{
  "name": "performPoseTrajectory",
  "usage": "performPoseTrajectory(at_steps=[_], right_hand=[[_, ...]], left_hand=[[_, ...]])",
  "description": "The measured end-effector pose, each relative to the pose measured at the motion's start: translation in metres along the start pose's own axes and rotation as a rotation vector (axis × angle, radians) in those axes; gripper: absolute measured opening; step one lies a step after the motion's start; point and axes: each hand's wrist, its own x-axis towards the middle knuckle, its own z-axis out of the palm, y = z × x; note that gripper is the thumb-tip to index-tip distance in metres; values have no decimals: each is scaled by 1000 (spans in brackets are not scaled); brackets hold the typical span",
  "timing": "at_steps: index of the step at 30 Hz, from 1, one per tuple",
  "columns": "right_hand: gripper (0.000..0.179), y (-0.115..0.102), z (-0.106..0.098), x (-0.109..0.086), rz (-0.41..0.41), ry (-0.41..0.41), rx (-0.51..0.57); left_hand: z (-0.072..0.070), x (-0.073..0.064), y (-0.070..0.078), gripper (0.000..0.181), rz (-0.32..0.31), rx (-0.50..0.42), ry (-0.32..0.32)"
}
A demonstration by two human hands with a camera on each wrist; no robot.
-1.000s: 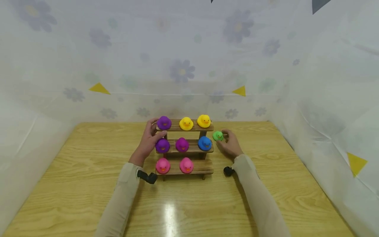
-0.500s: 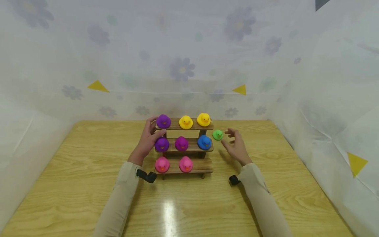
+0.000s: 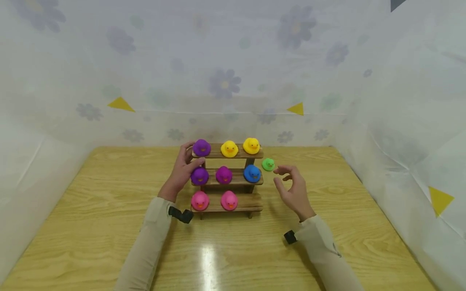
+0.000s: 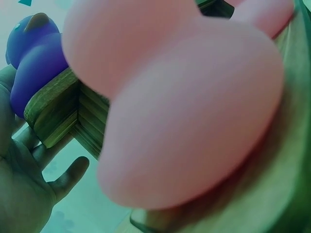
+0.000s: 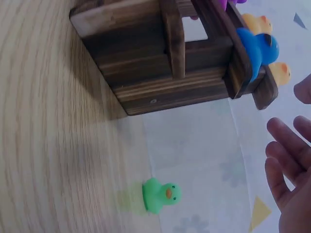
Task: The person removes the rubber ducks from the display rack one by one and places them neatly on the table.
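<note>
A three-tier wooden display stand (image 3: 251,202) bears rubber ducks. My left hand (image 3: 179,171) holds the left end of its top tier, fingers behind and thumb in front, beside a purple duck (image 3: 202,148). In the left wrist view, the fingers (image 4: 46,153) reach past the wood's end under that duck. My right hand (image 3: 294,192) hovers right of the stand with loosely curved fingers and holds nothing. A small green duck (image 3: 268,164) stands on the table behind the stand's right side, apart from the right fingertips. The right wrist view shows the green duck (image 5: 160,195) upright.
Two yellow ducks (image 3: 229,149) share the top tier. The middle tier has a purple duck (image 3: 200,176), a magenta duck (image 3: 223,175) and a blue duck (image 3: 252,173). Two pink ducks (image 3: 229,201) sit on the bottom tier. A flowered sheet (image 3: 225,81) hangs behind the table (image 3: 109,202).
The right hand has let go of the green duck, leaving it on the table, and drawn back to the right and nearer the person. The left hand stays at the stand.
</note>
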Motion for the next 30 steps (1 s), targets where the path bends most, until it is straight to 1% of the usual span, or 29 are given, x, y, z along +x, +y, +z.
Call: performPoseTrajectory(at_steps=[4, 9, 12, 16, 20, 23, 26, 30], right_hand=[[33, 6, 6, -5, -84, -16, -17], [32, 16, 13, -14, -152, -88, -8], [28, 15, 17, -17, -195, -131, 7], [22, 11, 23, -18, -250, -175, 7], [24, 6, 30, -20, -294, -205, -7], [27, 1, 34, -24, -303, -239, -40], [31, -3, 39, -27, -299, -285, -95], [40, -5, 44, -30, -273, -317, -150]], left_hand=[[-2, -1, 3, 54, -7, 12, 4], [-2, -1, 3, 54, -1, 12, 2], [-1, -1, 1, 54, 1, 1, -3], [-1, -1, -1, 53, -4, -9, 6], [-1, -2, -2, 54, -7, -18, 14], [-1, -2, -1, 54, -8, -19, 11], [-1, -1, -1, 54, -8, -13, 8], [-1, 0, 0, 54, -8, -1, 4]])
